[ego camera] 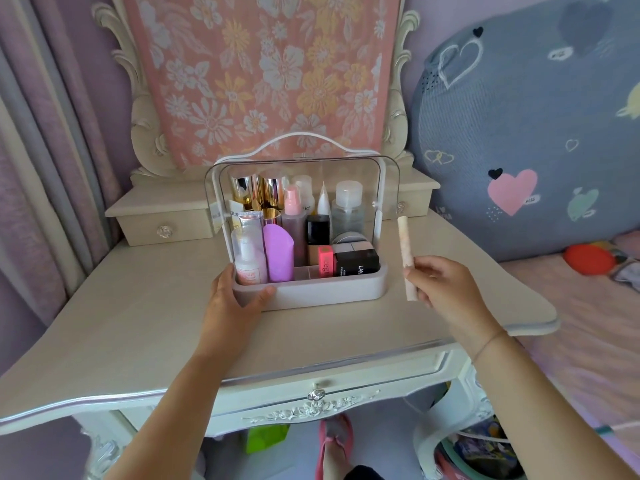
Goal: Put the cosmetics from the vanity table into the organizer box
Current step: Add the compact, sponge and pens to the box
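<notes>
Head view is showing the right hand (pixel 438 282) pinching a slim cream stick-shaped tube (pixel 405 258) upright just beside the lidded pale-grey plastic organizer box (pixel 322 289) mid-table, left hand (pixel 235 289) fingers gripping its front-left corner; judging best, tipping the tube into the free front slot.

Head view, downward over vanity table (pixel 145 317)

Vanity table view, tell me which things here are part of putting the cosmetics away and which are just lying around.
Part of the job:
- organizer box, steadied by the left hand
- slim cream tube, held in the right hand
- bottles and tubes already in the box, such as the purple tube

Just lying about:
- heart-print cushion
- red item on the bed
- pink slipper under the table
</notes>
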`<state>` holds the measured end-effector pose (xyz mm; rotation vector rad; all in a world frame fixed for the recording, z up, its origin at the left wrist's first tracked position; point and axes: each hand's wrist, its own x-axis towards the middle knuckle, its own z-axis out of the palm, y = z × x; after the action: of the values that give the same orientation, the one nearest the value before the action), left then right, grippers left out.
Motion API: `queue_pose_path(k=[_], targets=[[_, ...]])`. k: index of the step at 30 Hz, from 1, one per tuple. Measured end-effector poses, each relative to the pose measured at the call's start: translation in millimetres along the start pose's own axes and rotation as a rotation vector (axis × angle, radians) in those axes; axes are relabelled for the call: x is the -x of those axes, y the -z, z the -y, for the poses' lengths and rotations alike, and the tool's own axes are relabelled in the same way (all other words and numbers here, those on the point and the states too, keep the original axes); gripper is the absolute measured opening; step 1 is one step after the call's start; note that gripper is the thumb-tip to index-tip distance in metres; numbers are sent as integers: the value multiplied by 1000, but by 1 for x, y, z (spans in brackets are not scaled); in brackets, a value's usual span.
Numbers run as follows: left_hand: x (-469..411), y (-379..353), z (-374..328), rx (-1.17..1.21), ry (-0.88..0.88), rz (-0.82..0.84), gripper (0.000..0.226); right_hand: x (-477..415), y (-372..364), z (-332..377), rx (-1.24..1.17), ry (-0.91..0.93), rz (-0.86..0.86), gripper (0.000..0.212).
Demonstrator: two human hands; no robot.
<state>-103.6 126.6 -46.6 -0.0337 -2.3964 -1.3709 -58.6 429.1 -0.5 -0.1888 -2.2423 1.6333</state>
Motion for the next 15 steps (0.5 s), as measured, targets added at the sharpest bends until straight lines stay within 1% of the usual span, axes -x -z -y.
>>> queue_pose_path(k=[1,3,8,11,15], targets=[[0,0,0,-4,-2,-1,66,7,-1,5,-78,-10,49,8],[0,0,1,-12,1,0,68,15,-10,15,-147,-4,142,7],[0,-1,1,-6,18,8,73,15,-43,39,-162,65,287,7],[0,-2,0,8,27,11,76,5,-62,52,-117,99,325,8],[1,-1,-1,10,29,12,77,-15,-80,71,-29,144,305,20]])
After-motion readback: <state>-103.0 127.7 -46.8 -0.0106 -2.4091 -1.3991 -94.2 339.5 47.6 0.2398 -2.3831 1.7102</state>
